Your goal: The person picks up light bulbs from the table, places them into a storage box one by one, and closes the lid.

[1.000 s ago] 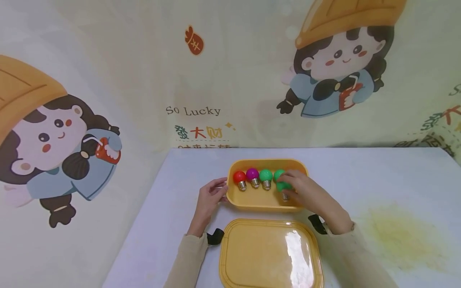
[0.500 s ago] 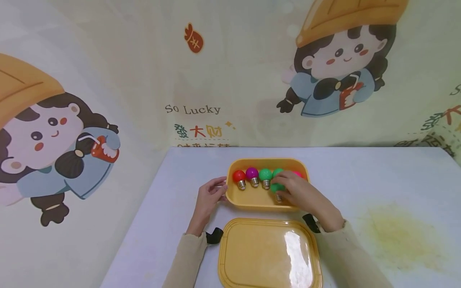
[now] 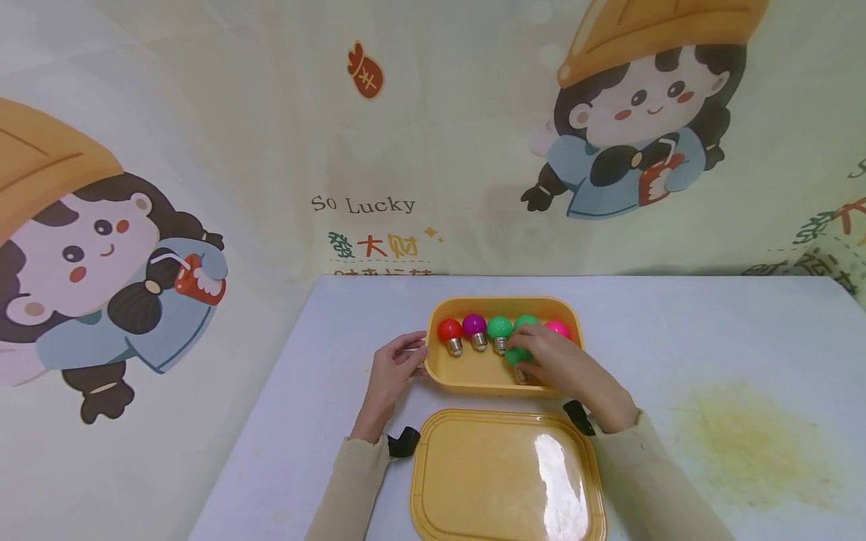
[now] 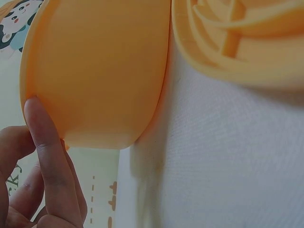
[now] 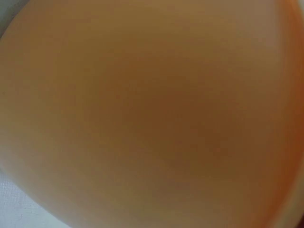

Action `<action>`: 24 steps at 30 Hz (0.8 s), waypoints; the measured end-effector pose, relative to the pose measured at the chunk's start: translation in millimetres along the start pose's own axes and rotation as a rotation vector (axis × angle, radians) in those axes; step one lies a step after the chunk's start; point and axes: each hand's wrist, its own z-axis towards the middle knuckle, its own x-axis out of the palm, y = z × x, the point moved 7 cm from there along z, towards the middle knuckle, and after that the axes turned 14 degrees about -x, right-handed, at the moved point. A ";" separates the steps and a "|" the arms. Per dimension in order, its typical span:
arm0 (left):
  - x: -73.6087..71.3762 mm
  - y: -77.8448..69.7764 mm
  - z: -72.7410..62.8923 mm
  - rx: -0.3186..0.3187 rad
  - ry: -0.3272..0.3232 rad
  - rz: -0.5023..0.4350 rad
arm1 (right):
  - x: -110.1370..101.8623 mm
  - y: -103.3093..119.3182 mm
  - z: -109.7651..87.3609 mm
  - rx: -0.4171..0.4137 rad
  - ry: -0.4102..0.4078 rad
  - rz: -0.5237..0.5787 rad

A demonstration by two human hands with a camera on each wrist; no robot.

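Note:
My left hand [image 3: 395,368] touches the left end of a yellow plastic box [image 3: 467,376], its fingertips at the outer wall near the rim. In the left wrist view, fingers [image 4: 47,156] meet the box wall [image 4: 99,71] from the side. Reaching into the box's right half, my right hand [image 3: 564,357] pinches a green light bulb [image 3: 518,355], its metal screw base pointing down toward the front wall. Along the back lie a red bulb [image 3: 449,330], a purple bulb [image 3: 474,325], a green bulb [image 3: 499,327], another green bulb [image 3: 525,321], partly hidden by my fingers, and a pink bulb [image 3: 558,328].
In front of the box, a yellow lid [image 3: 501,473] lies on the white tabletop [image 3: 676,338]. A yellowish stain [image 3: 758,443] marks the right side. Cloth [image 3: 446,135] printed with cartoon figures hangs behind. The box wall [image 5: 156,118] fills the right wrist view.
My right hand has moved left inside the box with the green bulb, which now sits below the gap between the two other green ones. The pink bulb has come into view. My left hand stays put.

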 end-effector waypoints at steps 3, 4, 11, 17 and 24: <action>-0.1 0.2 0.1 -0.010 0.001 -0.001 | 1.4 -1.3 -0.1 0.014 0.003 -0.004; -0.2 0.3 0.1 -0.013 0.001 -0.003 | 1.6 -1.6 -0.2 0.017 0.003 -0.006; -0.7 1.4 0.3 -0.019 -0.007 0.004 | 3.6 -2.7 -0.8 0.028 0.010 -0.015; 1.0 0.1 1.5 -0.014 0.000 0.004 | 0.2 -2.4 -1.7 0.041 -0.006 -0.021; -1.0 -3.4 0.4 -0.015 -0.009 0.033 | -5.5 0.1 -1.7 0.027 -0.032 -0.024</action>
